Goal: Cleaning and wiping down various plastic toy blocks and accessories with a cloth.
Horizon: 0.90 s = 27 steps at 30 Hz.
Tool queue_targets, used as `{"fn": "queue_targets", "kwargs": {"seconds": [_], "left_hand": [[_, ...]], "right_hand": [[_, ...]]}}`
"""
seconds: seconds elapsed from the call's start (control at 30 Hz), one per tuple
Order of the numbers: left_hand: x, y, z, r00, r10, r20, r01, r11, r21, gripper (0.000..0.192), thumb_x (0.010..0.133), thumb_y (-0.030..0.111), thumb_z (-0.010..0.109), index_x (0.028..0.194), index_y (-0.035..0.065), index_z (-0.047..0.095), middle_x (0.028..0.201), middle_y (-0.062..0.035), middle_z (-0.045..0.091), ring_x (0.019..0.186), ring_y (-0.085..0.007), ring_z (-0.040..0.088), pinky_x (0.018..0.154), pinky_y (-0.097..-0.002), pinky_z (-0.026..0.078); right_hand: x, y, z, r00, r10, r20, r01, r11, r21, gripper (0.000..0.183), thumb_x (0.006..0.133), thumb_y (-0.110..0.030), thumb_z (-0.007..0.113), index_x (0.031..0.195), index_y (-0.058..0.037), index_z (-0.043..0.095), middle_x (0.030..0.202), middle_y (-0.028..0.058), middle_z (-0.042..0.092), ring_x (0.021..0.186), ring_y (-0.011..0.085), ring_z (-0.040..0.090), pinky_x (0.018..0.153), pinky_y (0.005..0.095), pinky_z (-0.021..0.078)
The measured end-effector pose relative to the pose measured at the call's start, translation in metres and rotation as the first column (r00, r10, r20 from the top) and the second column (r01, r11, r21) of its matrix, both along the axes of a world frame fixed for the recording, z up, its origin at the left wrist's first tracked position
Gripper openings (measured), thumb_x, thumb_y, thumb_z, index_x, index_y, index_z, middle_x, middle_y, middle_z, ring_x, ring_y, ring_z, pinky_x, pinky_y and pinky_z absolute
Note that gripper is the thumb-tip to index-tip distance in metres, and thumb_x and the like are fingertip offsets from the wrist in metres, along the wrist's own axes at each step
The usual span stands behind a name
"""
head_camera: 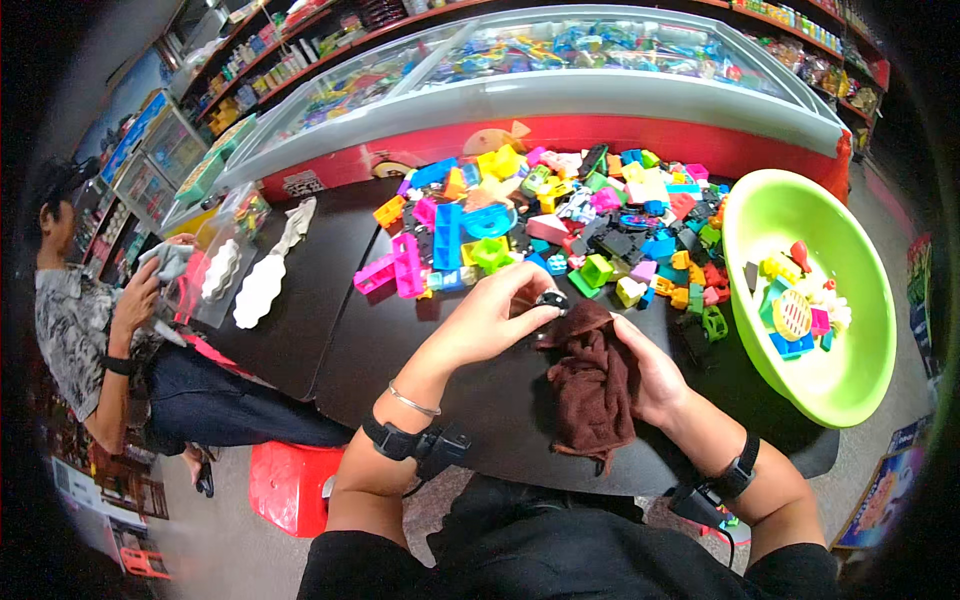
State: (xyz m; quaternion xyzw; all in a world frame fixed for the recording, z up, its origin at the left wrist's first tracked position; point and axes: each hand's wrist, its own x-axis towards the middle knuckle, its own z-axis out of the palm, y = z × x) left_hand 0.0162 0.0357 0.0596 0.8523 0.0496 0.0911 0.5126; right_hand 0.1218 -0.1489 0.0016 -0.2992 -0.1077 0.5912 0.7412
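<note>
My left hand (501, 311) pinches a small black and white toy piece (553, 300) between thumb and fingertips, above the dark table (442, 397). Just right of it, my right hand (651, 371) holds a brown cloth (596, 386) that hangs down in folds. The cloth's upper edge is close to the toy piece; whether they touch I cannot tell. Beyond both hands lies a broad heap of mixed plastic toy bricks (448, 236), with a green brick (596, 271) near its front edge. A green plastic basin (862, 337) to the right holds several toys, among them a red one (800, 256).
A glass-topped chest freezer (555, 94) borders the table's far side. At the left, a person (97, 330) sits holding a grey cloth (166, 260), near a clear plastic box (217, 281) and a white wavy-edged item (260, 291). A red stool (289, 487) stands below.
</note>
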Motion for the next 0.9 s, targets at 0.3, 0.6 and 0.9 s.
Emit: {"fn": "queue_targets", "kwargs": {"seconds": [0.3,0.6,0.9], "left_hand": [[0.026,-0.027,-0.032,0.958,-0.159,0.240,0.106,0.970,0.219,0.030,0.070,0.011,0.071,0.097,0.0019,0.061,0.086,-0.0086,0.056,0.085,-0.0204,0.056,0.072,-0.0289,0.045],[0.018,-0.026,-0.030,0.936,-0.143,0.322,0.067,0.970,0.235,0.030,0.063,0.009,0.075,0.087,0.0019,0.058,0.085,-0.0094,0.060,0.077,-0.0225,0.059,0.068,-0.0307,0.048],[0.018,-0.021,-0.037,0.962,-0.011,0.273,0.002,0.999,0.034,0.033,0.063,0.003,0.074,0.091,0.0010,0.057,0.087,-0.0085,0.058,0.081,-0.0179,0.059,0.067,-0.0279,0.048]], "right_hand": [[0.006,-0.005,0.004,0.990,0.044,-0.135,-0.047,0.999,-0.019,0.044,0.092,-0.042,0.040,0.120,-0.0086,0.046,0.120,0.0105,0.051,0.111,0.0218,0.050,0.096,0.0389,0.0389],[0.006,-0.004,0.009,0.998,0.031,0.050,-0.027,0.997,-0.072,0.039,0.084,-0.018,0.058,0.117,-0.0062,0.042,0.110,0.0075,0.052,0.104,0.0169,0.052,0.092,0.0335,0.0410],[0.006,-0.007,0.003,0.987,-0.054,0.149,0.065,0.995,-0.074,0.033,0.079,-0.009,0.065,0.107,-0.0064,0.048,0.101,0.0027,0.055,0.095,0.0107,0.052,0.086,0.0272,0.0413]]}}
